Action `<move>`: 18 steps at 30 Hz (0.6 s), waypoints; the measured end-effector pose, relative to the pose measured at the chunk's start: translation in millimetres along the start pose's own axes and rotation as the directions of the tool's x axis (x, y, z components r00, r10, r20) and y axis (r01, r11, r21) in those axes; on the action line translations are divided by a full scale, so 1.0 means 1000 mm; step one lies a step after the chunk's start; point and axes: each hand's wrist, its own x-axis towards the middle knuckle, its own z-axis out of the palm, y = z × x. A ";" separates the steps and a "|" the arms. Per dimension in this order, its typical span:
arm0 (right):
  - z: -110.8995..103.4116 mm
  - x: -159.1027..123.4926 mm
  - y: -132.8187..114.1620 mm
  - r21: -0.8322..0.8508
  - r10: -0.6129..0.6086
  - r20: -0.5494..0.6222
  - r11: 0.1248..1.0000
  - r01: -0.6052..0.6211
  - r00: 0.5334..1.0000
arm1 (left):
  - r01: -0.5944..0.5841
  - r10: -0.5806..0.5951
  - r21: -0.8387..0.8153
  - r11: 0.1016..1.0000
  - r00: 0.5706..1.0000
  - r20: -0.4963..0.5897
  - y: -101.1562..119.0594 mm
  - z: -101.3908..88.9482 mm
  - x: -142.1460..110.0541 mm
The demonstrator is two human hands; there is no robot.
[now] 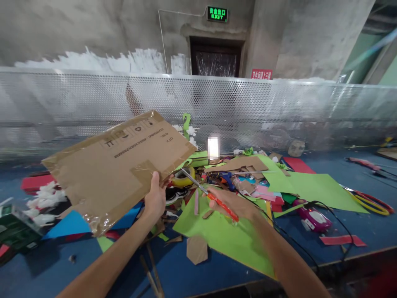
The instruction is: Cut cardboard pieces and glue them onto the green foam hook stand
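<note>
High over the doorway [216, 56] I can see a lit exit sign [217, 14], green on black: 安全出口 on the upper line, EXIT beneath it. To the right of the door, a red sign [261, 74] carries white Chinese characters in one row; I make out 卫生 at the start and 上三楼 at the end, the middle being less clear. The brown cardboard [124, 165] has black print that stands upside down from here: QTY, G.W. and a longer line of dimensions ending in MM, its digits too small to trust. Along its upper edge runs a row of printed symbols, the recycling arrows among them.
</note>
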 end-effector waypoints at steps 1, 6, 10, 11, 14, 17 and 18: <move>0.001 0.001 -0.002 0.012 0.016 0.026 1.000 -0.016 1.000 | 0.001 -0.001 -0.009 1.000 1.000 -0.014 0.002 0.003 0.001; 0.008 0.003 -0.004 0.021 -0.039 0.007 0.999 0.039 0.999 | -0.001 0.001 -0.022 1.000 1.000 -0.003 0.006 0.023 0.004; 0.010 0.002 -0.002 0.066 -0.074 -0.001 0.995 0.074 0.997 | 0.023 -0.023 -0.044 0.999 1.000 -0.001 -0.003 0.034 -0.004; 0.010 0.002 -0.002 0.069 -0.070 0.000 0.995 0.070 0.998 | 0.037 -0.037 -0.030 0.999 0.999 0.006 -0.007 0.035 -0.007; 0.010 0.002 -0.003 0.052 -0.042 -0.012 0.998 0.042 0.999 | 0.051 -0.052 0.031 0.998 0.998 0.042 -0.016 0.031 -0.016; 0.011 0.003 -0.002 0.049 -0.030 -0.006 0.998 0.030 1.000 | 0.054 -0.056 0.046 0.998 0.997 0.061 -0.021 0.027 -0.020; 0.011 0.003 -0.002 0.055 -0.036 0.001 0.998 0.036 0.999 | 0.055 -0.057 0.041 0.998 0.997 0.059 -0.022 0.025 -0.021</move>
